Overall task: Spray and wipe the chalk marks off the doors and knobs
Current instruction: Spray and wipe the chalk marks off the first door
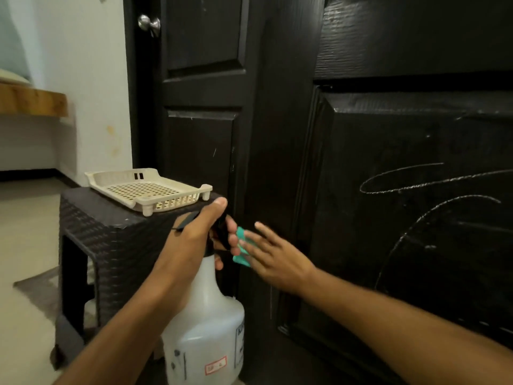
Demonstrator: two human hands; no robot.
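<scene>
My left hand (194, 240) grips the black trigger head of a translucent white spray bottle (205, 329), which hangs low in front of the black doors. My right hand (277, 259) reaches in beside it with straight fingers lying over a small teal cloth (240, 247). The thumb is hidden, so I cannot tell how the cloth is held. The near black door (361, 65) on the right carries looping white chalk marks (402, 184) on its lower panel. A second black door (202, 140) stands further left, with a silver knob (149, 23) at the top.
A dark woven stool (111, 234) stands left of the doors with a cream perforated plastic tray (147, 190) on top. Behind it are a white wall (91, 107) and a wooden ledge (33, 100). Pale floor (25, 232) lies to the left.
</scene>
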